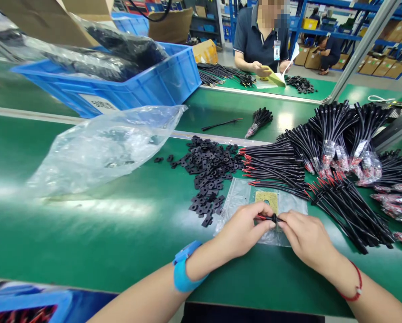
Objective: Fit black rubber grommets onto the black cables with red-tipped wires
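Observation:
Just above a yellow sponge [266,196] on a clear plastic sheet [236,197], my two hands meet on one thin black cable with red wire ends [261,217]. My left hand [243,228] is closed round the red-wire end, thumb and forefinger pinching. The fingertips of my right hand [310,237] are closed on the cable from the other side. Between them a small black piece [274,218] sits on the cable; its exact shape is partly hidden. A heap of flat black pieces with holes [207,161] lies beyond my left hand.
Black cables with red ends [274,161] lie in rows at the back, with another pile [355,215] to the right. Bundled cables [331,125] stand behind. A plastic bag [110,148] and blue crate [174,72] are left. Across the bench, a person [254,40] holds papers.

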A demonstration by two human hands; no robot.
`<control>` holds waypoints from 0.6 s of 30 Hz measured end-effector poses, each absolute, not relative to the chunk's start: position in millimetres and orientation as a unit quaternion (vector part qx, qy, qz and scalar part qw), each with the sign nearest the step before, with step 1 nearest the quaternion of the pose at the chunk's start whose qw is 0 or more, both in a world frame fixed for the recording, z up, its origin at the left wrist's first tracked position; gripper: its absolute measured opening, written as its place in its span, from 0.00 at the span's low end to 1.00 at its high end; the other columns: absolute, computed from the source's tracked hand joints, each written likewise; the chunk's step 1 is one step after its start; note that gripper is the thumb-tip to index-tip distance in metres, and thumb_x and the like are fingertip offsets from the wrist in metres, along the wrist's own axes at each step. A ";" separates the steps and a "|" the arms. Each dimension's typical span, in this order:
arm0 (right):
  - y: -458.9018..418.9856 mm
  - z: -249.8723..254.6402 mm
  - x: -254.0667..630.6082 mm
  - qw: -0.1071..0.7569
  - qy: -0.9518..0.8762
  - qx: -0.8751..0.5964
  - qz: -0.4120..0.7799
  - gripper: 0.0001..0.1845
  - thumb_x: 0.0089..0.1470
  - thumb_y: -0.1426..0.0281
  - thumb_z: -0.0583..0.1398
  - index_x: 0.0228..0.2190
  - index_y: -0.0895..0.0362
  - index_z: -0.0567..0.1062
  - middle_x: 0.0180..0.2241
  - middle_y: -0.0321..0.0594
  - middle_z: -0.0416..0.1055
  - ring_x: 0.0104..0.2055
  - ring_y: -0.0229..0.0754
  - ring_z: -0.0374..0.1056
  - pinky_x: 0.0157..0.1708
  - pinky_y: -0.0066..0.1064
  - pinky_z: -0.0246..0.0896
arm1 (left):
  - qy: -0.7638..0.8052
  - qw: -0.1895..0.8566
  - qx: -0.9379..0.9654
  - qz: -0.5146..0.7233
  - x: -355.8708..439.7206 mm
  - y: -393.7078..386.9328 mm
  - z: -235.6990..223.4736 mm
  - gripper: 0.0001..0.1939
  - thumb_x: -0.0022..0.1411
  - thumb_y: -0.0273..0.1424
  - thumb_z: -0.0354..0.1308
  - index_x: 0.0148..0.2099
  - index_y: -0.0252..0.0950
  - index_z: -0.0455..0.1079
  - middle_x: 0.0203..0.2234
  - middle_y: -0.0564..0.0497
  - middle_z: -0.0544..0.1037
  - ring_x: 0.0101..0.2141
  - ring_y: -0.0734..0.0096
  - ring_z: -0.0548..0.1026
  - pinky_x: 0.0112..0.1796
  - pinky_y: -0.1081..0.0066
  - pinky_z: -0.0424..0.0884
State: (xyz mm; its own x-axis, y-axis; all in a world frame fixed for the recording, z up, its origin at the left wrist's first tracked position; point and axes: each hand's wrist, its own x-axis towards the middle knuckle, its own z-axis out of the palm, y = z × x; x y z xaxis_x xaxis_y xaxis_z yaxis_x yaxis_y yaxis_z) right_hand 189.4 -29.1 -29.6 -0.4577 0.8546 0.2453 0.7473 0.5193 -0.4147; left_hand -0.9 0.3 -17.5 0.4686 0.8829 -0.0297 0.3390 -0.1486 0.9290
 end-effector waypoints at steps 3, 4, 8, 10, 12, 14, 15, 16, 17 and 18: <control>-29.2 -28.4 190.8 0.195 -0.835 -0.469 0.212 0.16 0.63 0.68 0.47 0.28 0.56 0.69 0.23 0.37 0.69 0.24 0.38 0.65 0.26 0.28 0.56 | 0.419 0.462 0.740 0.251 -2.7 0.4 -18.1 0.03 0.56 0.25 0.57 0.35 0.36 0.68 0.30 0.53 0.76 0.33 0.70 0.73 0.37 0.72 0.68; -28.7 -28.0 190.8 0.191 -0.818 -0.469 0.273 0.16 0.63 0.68 0.47 0.26 0.56 0.68 0.22 0.35 0.68 0.24 0.36 0.64 0.26 0.27 0.56 | 0.409 0.448 0.758 0.240 -3.7 0.8 -18.3 0.03 0.56 0.25 0.56 0.35 0.36 0.69 0.30 0.52 0.76 0.32 0.70 0.73 0.37 0.71 0.68; -25.3 -28.6 187.2 0.176 -0.689 -0.469 0.523 0.18 0.63 0.63 0.47 0.26 0.56 0.67 0.18 0.31 0.66 0.16 0.32 0.58 0.17 0.23 0.52 | 0.361 0.415 0.807 0.214 -8.2 4.0 -18.7 0.06 0.58 0.24 0.55 0.38 0.37 0.70 0.31 0.51 0.77 0.33 0.69 0.73 0.39 0.70 0.67; -24.1 -26.9 186.2 0.177 -0.674 -0.468 0.543 0.17 0.63 0.62 0.47 0.28 0.56 0.68 0.19 0.31 0.66 0.15 0.32 0.58 0.15 0.23 0.51 | 0.345 0.423 0.808 0.221 -10.7 6.5 -17.6 0.06 0.59 0.25 0.55 0.39 0.37 0.70 0.33 0.51 0.77 0.34 0.70 0.74 0.40 0.70 0.68; -23.4 -21.0 191.7 0.200 -0.729 -0.479 0.447 0.15 0.62 0.64 0.49 0.29 0.56 0.70 0.22 0.34 0.69 0.21 0.34 0.64 0.22 0.25 0.57 | 0.339 0.433 0.800 0.240 -14.8 10.2 -14.8 0.08 0.59 0.27 0.55 0.43 0.37 0.69 0.36 0.50 0.76 0.36 0.69 0.74 0.40 0.70 0.69; -21.9 -11.6 208.2 0.253 -0.774 -0.519 0.261 0.12 0.60 0.66 0.51 0.32 0.56 0.72 0.28 0.38 0.72 0.30 0.38 0.68 0.31 0.28 0.61 | 0.362 0.419 0.785 0.277 -21.5 16.2 -10.9 0.11 0.59 0.28 0.55 0.46 0.36 0.67 0.37 0.49 0.76 0.36 0.69 0.73 0.40 0.70 0.69; -20.6 -6.5 220.8 0.284 -0.770 -0.551 0.154 0.12 0.60 0.66 0.51 0.34 0.56 0.73 0.31 0.40 0.73 0.33 0.40 0.68 0.35 0.30 0.61 | 0.388 0.395 0.777 0.300 -25.8 20.1 -8.9 0.11 0.59 0.29 0.54 0.45 0.36 0.67 0.37 0.49 0.75 0.36 0.69 0.73 0.39 0.69 0.70; -18.8 -2.0 235.7 0.311 -0.744 -0.589 0.050 0.12 0.60 0.65 0.52 0.35 0.56 0.74 0.34 0.42 0.73 0.35 0.41 0.69 0.37 0.31 0.60 | 0.422 0.361 0.768 0.319 -30.7 24.5 -7.1 0.10 0.60 0.30 0.53 0.44 0.35 0.67 0.35 0.49 0.75 0.35 0.69 0.73 0.39 0.69 0.69; -16.6 1.6 251.8 0.325 -0.703 -0.631 -0.042 0.13 0.59 0.64 0.53 0.35 0.57 0.74 0.34 0.43 0.73 0.35 0.42 0.68 0.37 0.32 0.60 | 0.459 0.320 0.761 0.330 -35.8 29.3 -5.8 0.09 0.61 0.31 0.52 0.43 0.35 0.68 0.34 0.49 0.75 0.34 0.68 0.73 0.38 0.68 0.69; -14.0 3.9 268.2 0.326 -0.658 -0.669 -0.115 0.14 0.58 0.63 0.53 0.34 0.57 0.75 0.33 0.44 0.73 0.35 0.44 0.68 0.35 0.32 0.59 | 0.492 0.279 0.756 0.328 -40.9 34.1 -4.9 0.09 0.61 0.32 0.51 0.41 0.35 0.68 0.33 0.49 0.75 0.34 0.68 0.72 0.38 0.67 0.69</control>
